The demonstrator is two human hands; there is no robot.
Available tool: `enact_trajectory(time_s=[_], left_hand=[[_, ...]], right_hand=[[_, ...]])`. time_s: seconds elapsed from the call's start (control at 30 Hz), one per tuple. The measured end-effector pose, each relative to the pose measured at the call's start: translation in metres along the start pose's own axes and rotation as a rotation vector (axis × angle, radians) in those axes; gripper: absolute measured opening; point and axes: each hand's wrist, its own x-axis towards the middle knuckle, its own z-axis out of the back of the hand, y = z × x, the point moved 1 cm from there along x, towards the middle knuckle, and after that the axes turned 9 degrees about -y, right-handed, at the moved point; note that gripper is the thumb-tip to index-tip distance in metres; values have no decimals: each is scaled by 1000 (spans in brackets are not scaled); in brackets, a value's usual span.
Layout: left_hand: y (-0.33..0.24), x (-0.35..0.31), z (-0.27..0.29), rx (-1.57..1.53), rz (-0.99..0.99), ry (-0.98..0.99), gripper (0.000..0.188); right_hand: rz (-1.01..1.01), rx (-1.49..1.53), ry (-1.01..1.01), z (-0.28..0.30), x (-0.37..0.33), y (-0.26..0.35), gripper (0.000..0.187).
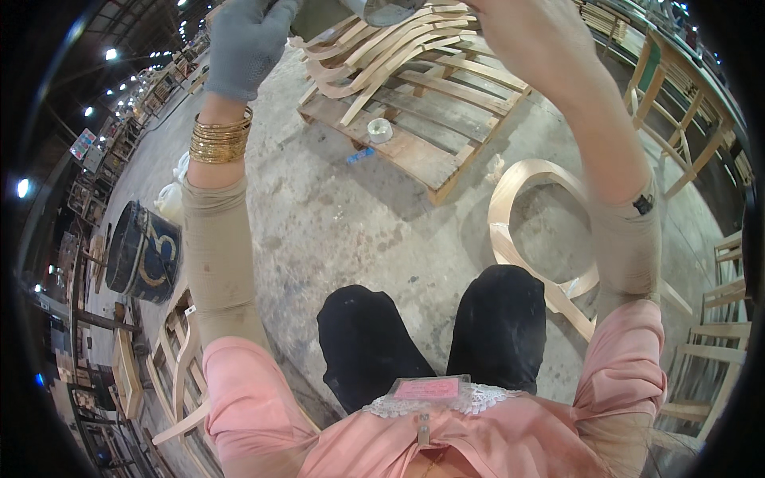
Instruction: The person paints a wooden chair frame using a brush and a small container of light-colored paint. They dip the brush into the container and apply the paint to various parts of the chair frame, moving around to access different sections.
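Observation:
Both my arms reach up to the top edge of the head view. My left hand (245, 49) wears a grey glove, with gold bangles (221, 139) at the wrist. Its fingertips are cut off by the edge, so its grip does not show. Close beside it is a blurred grey piece (320, 17), and right of that a shiny rounded metal-looking thing (390, 9), too cropped to name. My right hand (535, 44) is bare; its fingers lie beyond the edge. Whether either hand holds something, I cannot tell.
A wooden pallet (398, 139) bears curved wooden pieces (374, 68) and a roll of tape (380, 130). A round wooden frame (500, 209) lies on the concrete floor (351, 239) by my right knee. At left stand a dark bucket (143, 251) and wooden frames (185, 358).

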Motion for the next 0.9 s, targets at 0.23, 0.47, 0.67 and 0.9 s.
enact_trajectory(time_s=[0.23, 0.47, 0.67, 0.9], left_hand=[[4, 1, -1, 61, -44, -17, 14], [-3, 5, -11, -32, -62, -4, 18], [2, 7, -14, -41, -124, -46, 18], [-7, 9, -20, 47, -111, 23, 20]], right_hand=[[12, 139, -95, -12, -10, -17, 35], [-90, 234, -133, -39, -11, -23, 31], [-135, 260, -198, -54, -19, -32, 29], [-224, 265, -226, -60, -25, -31, 26]])
